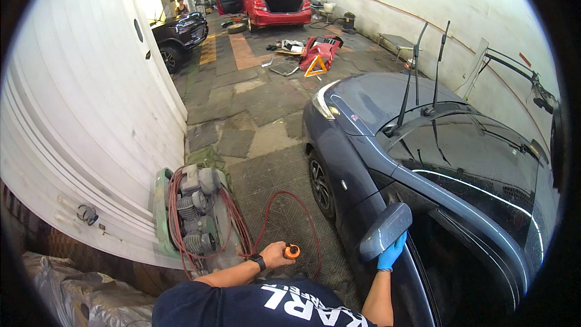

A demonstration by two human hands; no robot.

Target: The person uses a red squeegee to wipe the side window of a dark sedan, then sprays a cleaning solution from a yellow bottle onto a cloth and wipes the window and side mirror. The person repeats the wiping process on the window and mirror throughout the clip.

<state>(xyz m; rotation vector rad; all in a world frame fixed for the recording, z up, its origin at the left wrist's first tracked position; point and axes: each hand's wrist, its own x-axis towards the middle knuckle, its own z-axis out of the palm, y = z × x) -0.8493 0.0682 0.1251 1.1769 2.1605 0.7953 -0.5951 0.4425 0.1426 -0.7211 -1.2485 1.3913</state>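
My left hand (275, 255), bare and with a dark watch at the wrist, is closed round a small orange object with a black top (292, 251); its exact kind cannot be made out. My right hand (390, 256) wears a blue glove and grips the inner edge of the side mirror (386, 230). Some of its fingers are hidden by the mirror. That mirror belongs to a dark blue-grey car (357, 145) on my right, whose wiper arms (409, 85) are lifted off the windscreen.
An air compressor (196, 212) with a coiled red hose (175, 197) stands at left by a white metal door (91, 85). The hose loops over the floor matting. Ahead are a warning triangle (316, 66), a red car (275, 12) with its boot raised, and a black vehicle (181, 33). A person (181, 7) is far off.
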